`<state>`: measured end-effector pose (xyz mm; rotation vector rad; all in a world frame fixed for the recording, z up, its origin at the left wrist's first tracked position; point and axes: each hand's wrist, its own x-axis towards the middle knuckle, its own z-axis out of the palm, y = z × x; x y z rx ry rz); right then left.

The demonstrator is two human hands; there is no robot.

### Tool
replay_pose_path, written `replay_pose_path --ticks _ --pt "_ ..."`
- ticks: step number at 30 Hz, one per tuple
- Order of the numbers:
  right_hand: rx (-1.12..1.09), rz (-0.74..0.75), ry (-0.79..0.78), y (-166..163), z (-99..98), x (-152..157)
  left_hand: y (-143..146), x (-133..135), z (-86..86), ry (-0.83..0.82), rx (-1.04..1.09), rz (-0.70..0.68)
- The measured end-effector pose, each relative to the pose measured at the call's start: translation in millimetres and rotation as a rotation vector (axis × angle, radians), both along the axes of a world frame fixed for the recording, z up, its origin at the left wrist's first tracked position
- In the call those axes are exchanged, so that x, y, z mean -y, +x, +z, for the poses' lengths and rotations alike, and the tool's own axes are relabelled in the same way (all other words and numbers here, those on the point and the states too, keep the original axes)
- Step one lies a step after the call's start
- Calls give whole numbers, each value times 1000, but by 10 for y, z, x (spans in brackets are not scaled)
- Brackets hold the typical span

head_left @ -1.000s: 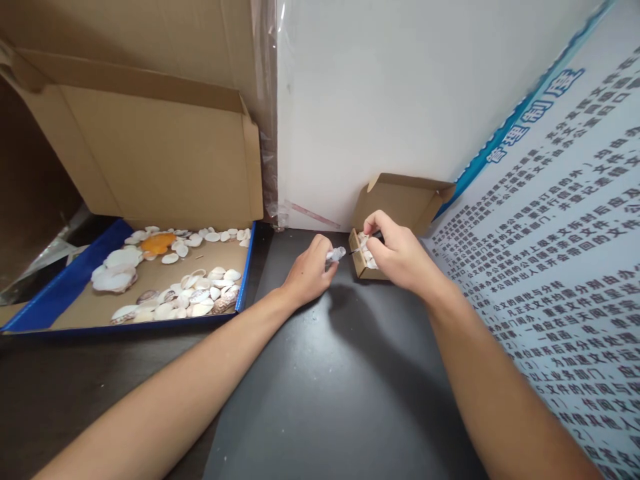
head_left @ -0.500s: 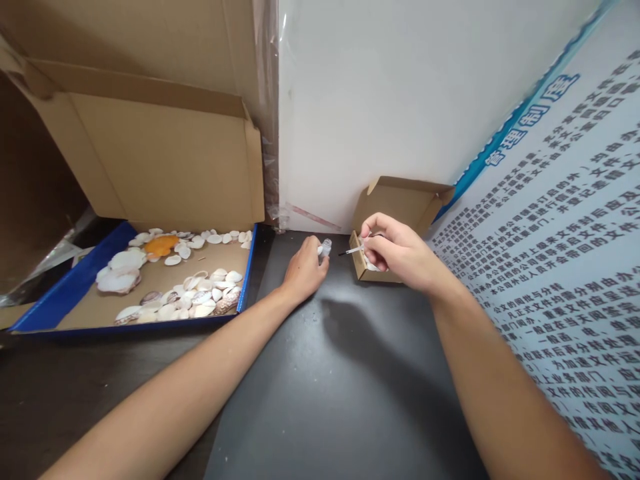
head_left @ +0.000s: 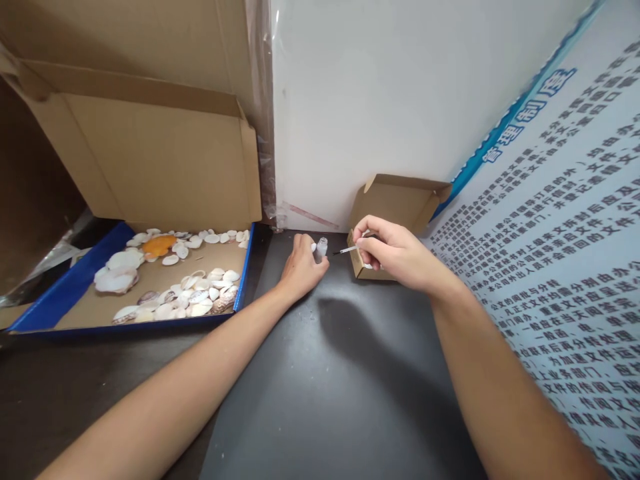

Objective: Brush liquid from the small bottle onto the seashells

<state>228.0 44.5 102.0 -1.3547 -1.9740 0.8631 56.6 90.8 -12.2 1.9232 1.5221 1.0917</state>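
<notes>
My left hand is closed around a small clear bottle, which stands up above the thumb with its neck showing. A small white piece, too little to name, shows between the fingers beside the bottle. To the right, my right hand pinches a thin brush with a pale stem. Its dark tip points left toward the bottle, a short gap away. Behind and under my right hand is a small open cardboard box with white things in it, mostly hidden by the hand.
On the left, a large open box with a blue rim holds many white and brown seashells and an orange shell. A dark grey mat lies under my hands. A white wall panel and a printed poster border the table.
The view has shifted slightly. The bottle stands more upright and shows more beside my left fingers. My right hand has moved slightly left with the brush, whose tip is nearer the bottle.
</notes>
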Motion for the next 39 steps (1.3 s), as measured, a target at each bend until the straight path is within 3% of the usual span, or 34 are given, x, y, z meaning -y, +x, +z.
replay_pose_path --ticks 6,10,13,15,17,21,26,36,39 --pt "41 -19 37 -8 56 34 -59 158 45 -20 100 -29" --pt "-29 -68 38 -77 -12 123 -206 487 152 -97 161 -202" --pt "-212 -257 114 -170 -231 299 -388 818 219 -257 191 -388" --pt "-229 -258 55 -239 -426 460 -511 999 223 -527 361 -513" --pt "-227 -250 24 -308 -614 624 -613 1115 201 -664 491 -528" --pt "-130 -121 204 -430 -843 846 -737 1185 157 -802 680 -508" --pt "-20 20 359 -490 -882 900 -812 1165 132 -779 701 -531" --pt "136 82 472 -450 -860 949 -817 1262 81 -714 538 -471" --pt "175 83 492 -439 -841 957 -820 1284 91 -619 464 -478"
